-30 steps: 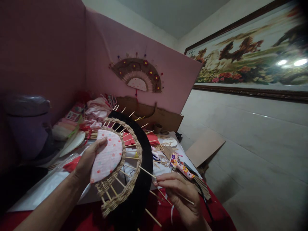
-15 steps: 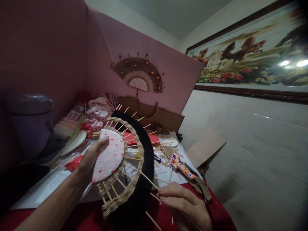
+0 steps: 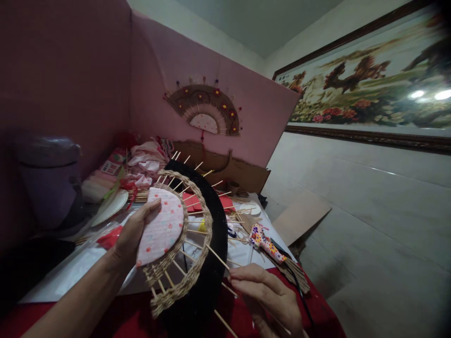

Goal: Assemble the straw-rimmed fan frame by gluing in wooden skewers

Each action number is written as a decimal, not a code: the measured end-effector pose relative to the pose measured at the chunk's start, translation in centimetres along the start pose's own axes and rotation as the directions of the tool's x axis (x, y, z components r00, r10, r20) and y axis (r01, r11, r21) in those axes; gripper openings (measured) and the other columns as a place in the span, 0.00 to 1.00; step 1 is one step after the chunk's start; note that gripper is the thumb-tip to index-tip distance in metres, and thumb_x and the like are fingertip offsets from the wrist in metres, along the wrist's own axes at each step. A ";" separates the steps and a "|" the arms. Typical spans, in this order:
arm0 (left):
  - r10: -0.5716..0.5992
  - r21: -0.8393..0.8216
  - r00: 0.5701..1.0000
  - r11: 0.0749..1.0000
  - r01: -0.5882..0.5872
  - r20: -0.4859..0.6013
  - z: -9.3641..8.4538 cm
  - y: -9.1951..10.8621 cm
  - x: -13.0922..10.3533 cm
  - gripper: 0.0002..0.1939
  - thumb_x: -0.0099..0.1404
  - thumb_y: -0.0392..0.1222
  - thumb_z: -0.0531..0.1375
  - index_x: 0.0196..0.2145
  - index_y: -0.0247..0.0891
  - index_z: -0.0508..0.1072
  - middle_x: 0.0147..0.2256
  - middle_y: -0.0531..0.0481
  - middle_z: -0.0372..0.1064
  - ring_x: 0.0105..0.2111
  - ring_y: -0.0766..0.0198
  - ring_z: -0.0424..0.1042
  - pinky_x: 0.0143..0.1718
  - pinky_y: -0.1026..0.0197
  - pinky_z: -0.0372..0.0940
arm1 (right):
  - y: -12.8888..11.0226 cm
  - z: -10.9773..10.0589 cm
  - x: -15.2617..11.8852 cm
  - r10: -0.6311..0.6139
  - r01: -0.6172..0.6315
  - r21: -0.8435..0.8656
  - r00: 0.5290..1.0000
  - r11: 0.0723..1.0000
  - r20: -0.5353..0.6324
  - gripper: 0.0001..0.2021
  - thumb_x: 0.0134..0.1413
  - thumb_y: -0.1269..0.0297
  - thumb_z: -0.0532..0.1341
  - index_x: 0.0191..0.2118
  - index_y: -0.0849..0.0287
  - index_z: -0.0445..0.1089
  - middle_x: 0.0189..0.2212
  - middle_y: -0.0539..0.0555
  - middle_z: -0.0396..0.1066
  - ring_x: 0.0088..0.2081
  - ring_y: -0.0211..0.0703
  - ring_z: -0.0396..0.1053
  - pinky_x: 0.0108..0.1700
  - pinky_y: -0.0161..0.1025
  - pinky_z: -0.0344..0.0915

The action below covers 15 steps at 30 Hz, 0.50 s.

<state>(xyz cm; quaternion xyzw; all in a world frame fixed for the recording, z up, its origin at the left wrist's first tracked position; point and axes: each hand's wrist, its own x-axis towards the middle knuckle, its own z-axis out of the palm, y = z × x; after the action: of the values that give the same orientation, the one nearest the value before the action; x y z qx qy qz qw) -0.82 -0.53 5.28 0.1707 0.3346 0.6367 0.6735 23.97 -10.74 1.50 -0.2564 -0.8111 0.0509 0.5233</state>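
My left hand point(image 3: 132, 230) grips a half-round handmade fan by its white cloth centre point(image 3: 165, 225) dotted with red, thumb on top and fingers hidden behind. Around the cloth run two bands of braided straw cord point(image 3: 208, 216), with thin wooden sticks crossing them like spokes. Past the outer braid, a wide black strip point(image 3: 220, 220) curves along the fan, and stick ends poke beyond it. My right hand point(image 3: 266, 293), at the lower right, pinches the outer end of one stick point(image 3: 217, 257) between thumb and fingertips.
A finished-looking brown fan point(image 3: 207, 110) hangs on the pink board behind. On the table lie a flower-patterned glue gun point(image 3: 266, 244), red paper point(image 3: 225, 202), loose sticks and a white disc point(image 3: 250, 208). Pink cloth point(image 3: 144, 159) and a lilac bin point(image 3: 49, 183) stand at left.
My right hand has shifted slightly left and its fingertips stay at the stick's end. The fan and left hand sit a touch further right in view.
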 end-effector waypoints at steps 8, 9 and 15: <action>0.038 0.092 0.999 0.995 -0.038 0.003 0.3 0.1 -0.7 0.06 0.61 0.30 0.53 0.28 0.31 0.69 0.17 0.51 0.72 0.13 0.67 0.69 0.14 0.70 0.64 | -0.3 -0.1 0.2 0.007 -0.007 -0.007 1.000 1.000 -0.006 0.17 0.56 0.76 0.54 0.48 0.55 0.69 0.40 0.58 0.73 0.41 0.45 0.72 0.40 0.39 0.71; 0.039 0.090 0.999 0.995 -0.039 0.004 0.3 0.1 -0.7 0.06 0.61 0.30 0.53 0.28 0.31 0.69 0.17 0.51 0.72 0.13 0.68 0.69 0.15 0.70 0.65 | -0.5 -0.3 0.3 0.006 -0.006 -0.006 1.000 1.000 0.024 0.17 0.56 0.76 0.54 0.48 0.55 0.69 0.40 0.58 0.73 0.41 0.45 0.72 0.40 0.38 0.71; 0.033 0.063 0.999 0.997 -0.034 0.005 0.2 0.1 -0.8 0.06 0.60 0.29 0.53 0.27 0.30 0.69 0.16 0.52 0.71 0.13 0.67 0.68 0.13 0.70 0.63 | -1.0 -1.4 0.5 0.022 -0.021 -0.015 0.998 1.000 0.065 0.17 0.57 0.76 0.53 0.49 0.56 0.69 0.41 0.59 0.73 0.43 0.45 0.72 0.42 0.37 0.70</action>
<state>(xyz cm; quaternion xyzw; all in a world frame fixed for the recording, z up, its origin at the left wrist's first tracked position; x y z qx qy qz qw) -0.72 -1.22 5.66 0.1985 0.3502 0.6367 0.6577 24.70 -11.60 2.88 -0.2669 -0.8254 0.0592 0.4940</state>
